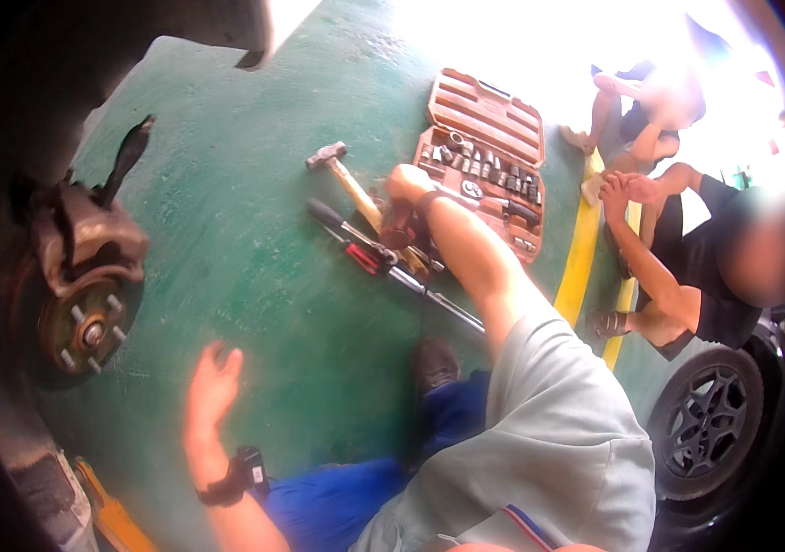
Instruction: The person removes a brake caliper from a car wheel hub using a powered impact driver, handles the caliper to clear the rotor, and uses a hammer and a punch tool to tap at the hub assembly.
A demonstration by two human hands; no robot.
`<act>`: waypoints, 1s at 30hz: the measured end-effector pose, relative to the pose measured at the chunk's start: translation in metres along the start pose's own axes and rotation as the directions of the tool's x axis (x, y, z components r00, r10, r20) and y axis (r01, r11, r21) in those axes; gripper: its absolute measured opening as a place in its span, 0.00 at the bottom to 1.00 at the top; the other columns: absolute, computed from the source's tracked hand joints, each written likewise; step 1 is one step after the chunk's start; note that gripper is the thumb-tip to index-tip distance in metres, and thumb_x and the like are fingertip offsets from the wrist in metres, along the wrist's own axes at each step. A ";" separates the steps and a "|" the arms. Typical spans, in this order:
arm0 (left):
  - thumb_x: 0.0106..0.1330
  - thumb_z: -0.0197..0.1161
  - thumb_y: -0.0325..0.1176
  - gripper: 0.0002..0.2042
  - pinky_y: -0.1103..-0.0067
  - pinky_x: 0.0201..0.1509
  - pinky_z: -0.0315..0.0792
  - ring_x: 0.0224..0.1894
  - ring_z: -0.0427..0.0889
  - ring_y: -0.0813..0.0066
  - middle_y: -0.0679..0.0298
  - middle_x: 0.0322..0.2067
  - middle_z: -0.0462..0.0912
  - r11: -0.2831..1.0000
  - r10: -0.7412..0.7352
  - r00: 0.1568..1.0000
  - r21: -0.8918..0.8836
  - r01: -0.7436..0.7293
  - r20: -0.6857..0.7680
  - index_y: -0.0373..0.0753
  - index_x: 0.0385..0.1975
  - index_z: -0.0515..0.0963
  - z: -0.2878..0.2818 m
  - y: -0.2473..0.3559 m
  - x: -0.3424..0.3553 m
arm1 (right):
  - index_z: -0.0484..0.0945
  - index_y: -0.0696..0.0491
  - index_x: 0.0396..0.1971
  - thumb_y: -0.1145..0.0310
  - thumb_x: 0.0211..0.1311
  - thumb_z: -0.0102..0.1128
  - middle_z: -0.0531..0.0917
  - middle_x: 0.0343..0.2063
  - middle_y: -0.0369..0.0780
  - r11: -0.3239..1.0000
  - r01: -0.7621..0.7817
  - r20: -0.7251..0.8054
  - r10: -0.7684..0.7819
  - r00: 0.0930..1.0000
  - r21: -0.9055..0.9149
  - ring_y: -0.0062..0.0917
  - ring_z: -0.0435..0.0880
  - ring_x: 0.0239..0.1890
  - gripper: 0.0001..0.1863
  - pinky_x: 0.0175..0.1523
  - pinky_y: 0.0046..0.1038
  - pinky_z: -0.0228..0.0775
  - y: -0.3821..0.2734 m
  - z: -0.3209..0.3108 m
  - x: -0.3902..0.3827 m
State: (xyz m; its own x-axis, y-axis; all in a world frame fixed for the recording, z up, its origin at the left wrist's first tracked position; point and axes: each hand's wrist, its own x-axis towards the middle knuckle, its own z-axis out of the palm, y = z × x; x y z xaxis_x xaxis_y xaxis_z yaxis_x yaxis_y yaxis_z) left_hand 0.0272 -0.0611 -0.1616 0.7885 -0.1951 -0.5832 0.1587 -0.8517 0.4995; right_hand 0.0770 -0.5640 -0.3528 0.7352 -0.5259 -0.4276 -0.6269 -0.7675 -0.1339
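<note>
Head view: I'm seeing right hand (406,184) by the socket case (494,115), grip hidden, can't tell; left hand (213,382) hanging open, empty. Case is sitting right of right fingers, hammer (354,195) lying left; I'd be lifting clear of its handle, not dragging

I see the right arm (475,241) stretched well forward, right hand (408,184) out front; the left hand (213,385) hovers, blurred, fingers (212,355) loosely parted.
</note>
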 end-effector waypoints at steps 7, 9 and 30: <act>0.74 0.57 0.44 0.29 0.67 0.69 0.65 0.66 0.73 0.54 0.44 0.62 0.74 0.988 -0.112 0.994 -0.107 0.111 -0.002 0.33 0.68 0.65 -0.001 0.008 0.004 | 0.69 0.66 0.53 0.66 0.62 0.59 0.84 0.46 0.55 0.928 -0.117 -0.330 0.241 0.913 0.354 0.47 0.85 0.51 0.24 0.55 0.43 0.78 0.021 -0.014 -0.010; 0.74 0.57 0.44 0.28 0.67 0.69 0.64 0.66 0.73 0.55 0.44 0.62 0.74 0.990 -0.112 0.993 -0.092 0.109 -0.030 0.33 0.68 0.65 -0.003 0.004 0.005 | 0.69 0.63 0.53 0.63 0.63 0.61 0.84 0.46 0.54 0.887 -0.161 -0.368 0.337 0.867 0.433 0.47 0.85 0.50 0.24 0.55 0.43 0.78 0.027 -0.030 -0.001; 0.71 0.59 0.48 0.30 0.63 0.65 0.70 0.62 0.76 0.49 0.39 0.59 0.74 0.939 0.261 0.963 0.247 -0.238 -0.062 0.29 0.63 0.67 0.021 0.053 -0.015 | 0.83 0.58 0.46 0.57 0.68 0.57 0.88 0.35 0.45 0.858 0.233 -0.686 0.176 0.706 0.459 0.35 0.87 0.39 0.19 0.44 0.34 0.77 0.085 -0.064 0.041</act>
State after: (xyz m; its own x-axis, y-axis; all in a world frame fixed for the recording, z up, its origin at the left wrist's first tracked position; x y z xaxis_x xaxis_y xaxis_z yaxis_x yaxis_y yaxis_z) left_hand 0.0116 -0.1135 -0.1403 0.8381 -0.3796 -0.3917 -0.1853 -0.8735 0.4501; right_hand 0.0700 -0.6742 -0.3248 0.5858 -0.7575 0.2879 -0.4849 -0.6123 -0.6245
